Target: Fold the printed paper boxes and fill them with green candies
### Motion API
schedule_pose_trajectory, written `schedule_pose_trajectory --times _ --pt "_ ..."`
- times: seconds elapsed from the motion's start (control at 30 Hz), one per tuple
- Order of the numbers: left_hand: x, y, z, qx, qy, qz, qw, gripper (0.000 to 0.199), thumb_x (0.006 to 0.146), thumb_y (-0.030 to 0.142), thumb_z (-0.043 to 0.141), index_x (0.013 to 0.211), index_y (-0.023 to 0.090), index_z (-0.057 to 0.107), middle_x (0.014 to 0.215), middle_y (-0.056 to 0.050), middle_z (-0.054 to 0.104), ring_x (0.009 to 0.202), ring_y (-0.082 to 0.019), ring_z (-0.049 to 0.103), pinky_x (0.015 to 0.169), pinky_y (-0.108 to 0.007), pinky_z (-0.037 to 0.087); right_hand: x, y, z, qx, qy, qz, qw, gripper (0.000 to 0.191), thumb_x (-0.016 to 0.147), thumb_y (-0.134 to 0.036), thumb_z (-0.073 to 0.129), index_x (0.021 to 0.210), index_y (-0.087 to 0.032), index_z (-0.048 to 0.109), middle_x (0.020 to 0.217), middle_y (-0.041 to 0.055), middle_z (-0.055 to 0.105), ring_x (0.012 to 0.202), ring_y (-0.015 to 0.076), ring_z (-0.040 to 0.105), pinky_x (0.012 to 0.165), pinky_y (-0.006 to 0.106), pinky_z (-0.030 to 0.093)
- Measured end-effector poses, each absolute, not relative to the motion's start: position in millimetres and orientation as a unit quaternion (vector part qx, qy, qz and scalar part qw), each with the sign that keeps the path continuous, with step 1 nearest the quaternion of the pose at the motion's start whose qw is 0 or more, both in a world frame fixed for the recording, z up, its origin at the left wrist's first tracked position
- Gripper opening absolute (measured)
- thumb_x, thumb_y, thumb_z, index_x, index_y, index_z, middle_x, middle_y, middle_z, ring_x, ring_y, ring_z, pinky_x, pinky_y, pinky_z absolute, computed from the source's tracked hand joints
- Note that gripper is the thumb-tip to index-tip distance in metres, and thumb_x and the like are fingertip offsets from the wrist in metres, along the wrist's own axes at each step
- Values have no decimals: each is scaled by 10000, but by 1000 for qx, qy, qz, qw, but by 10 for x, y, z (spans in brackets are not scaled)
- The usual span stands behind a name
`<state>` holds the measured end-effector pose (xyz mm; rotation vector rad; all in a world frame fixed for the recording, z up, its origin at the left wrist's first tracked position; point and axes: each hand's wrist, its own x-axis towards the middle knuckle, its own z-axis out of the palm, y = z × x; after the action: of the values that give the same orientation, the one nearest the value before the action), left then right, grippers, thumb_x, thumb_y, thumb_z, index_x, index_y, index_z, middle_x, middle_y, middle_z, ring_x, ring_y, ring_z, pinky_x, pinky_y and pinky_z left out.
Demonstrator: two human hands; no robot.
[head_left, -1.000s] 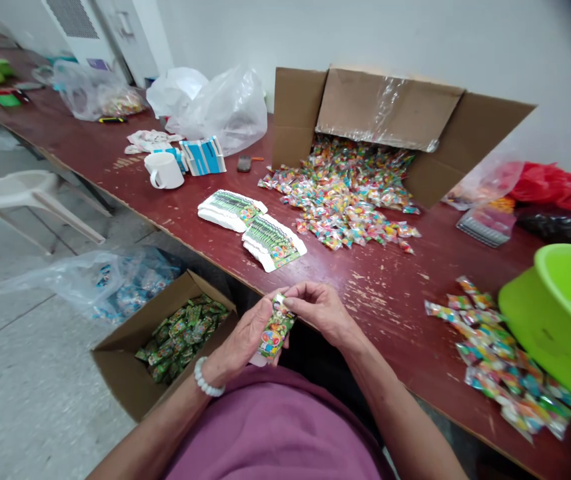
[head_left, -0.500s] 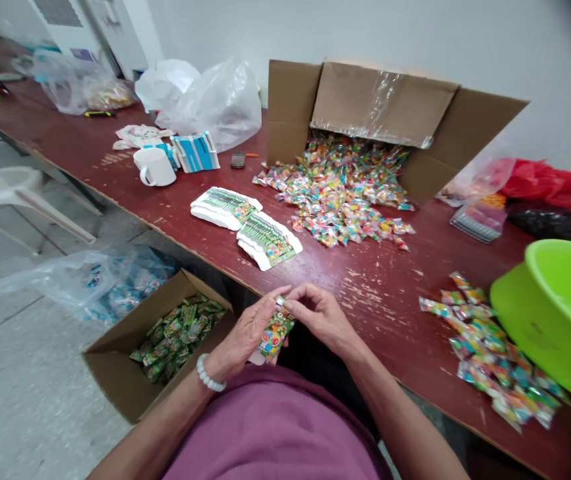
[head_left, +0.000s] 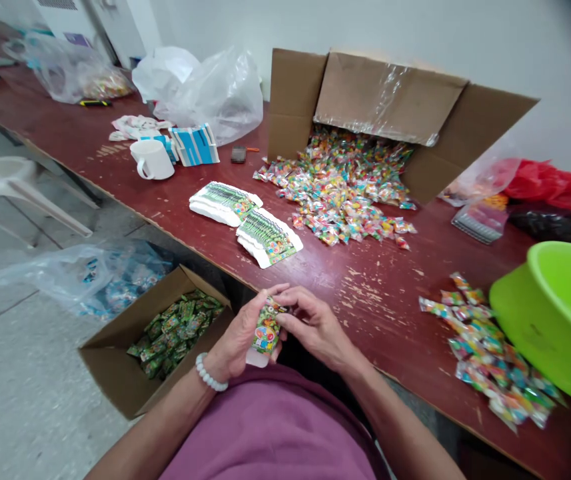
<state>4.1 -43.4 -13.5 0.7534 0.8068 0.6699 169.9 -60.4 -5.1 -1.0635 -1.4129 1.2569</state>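
Glossy printed packet [head_left: 266, 331], scuffed red-brown wooden table [head_left: 375, 293] (paint chipped), matt cardboard box [head_left: 115, 363].

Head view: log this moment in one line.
left hand: holds packet | right hand: pinches packet top | floor box: open

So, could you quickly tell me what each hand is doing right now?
Left hand: closed on the green packet.
Right hand: pinching the same packet's top.

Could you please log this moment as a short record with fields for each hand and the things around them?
left hand: holds green printed packet
right hand: pinches the packet's top
floor box: holds green packets
table: two flat packet stacks, candy pile spilling from tipped carton
right side: green basin, smaller candy pile
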Motion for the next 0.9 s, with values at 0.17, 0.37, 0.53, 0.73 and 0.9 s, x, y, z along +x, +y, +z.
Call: schedule_pose_trajectory --times 0.17,0.37,0.53,0.73,0.9 --pt "58 -449 -145 334 391 330 792 593 932 580 525 1438 278 459 852 -34 676 486 -129 601 427 -230 483 1575 -603 -235 -472 -566 484 471 169 893 -331 668 1012 -217 707 960 38 692 606 111 585 578 255 484" --pt "-39 -475 -217 322 389 330 798 489 906 421 655 1306 191 493 978 -105 716 796 -177 688 739 -280 542 2259 196 -318 -608 -625 254 418 331 908 -380 593 1183 -215 679 1139 95 713 940 245 648 818 377 523" --pt "-394 -528 -449 330 430 265 797 422 760 331 817 1060 178 564 924 -47 675 760 -144 628 733 -274 504 2672 674 -474 -709 -665 25 233 426 892 -313 603 1295 -174 623 1356 178 607 1216 371 503 986 518 429" --pt "-1019 -294 -429 526 457 93 711 531 671 359 849 1136 186 659 863 5 618 747 -140 561 662 -230 432 2682 573 -581 -706 -660 48 253 237 906 -214 504 1015 -152 706 1064 179 692 1075 322 578 966 471 451" --pt "-1051 -223 -324 542 383 22 748 319 737 354 773 986 178 678 840 -11 653 739 -146 578 632 -212 424 2630 293 -502 -703 -602 151 348 424 919 -243 446 1309 -105 540 1023 137 684 867 239 653 782 393 545"
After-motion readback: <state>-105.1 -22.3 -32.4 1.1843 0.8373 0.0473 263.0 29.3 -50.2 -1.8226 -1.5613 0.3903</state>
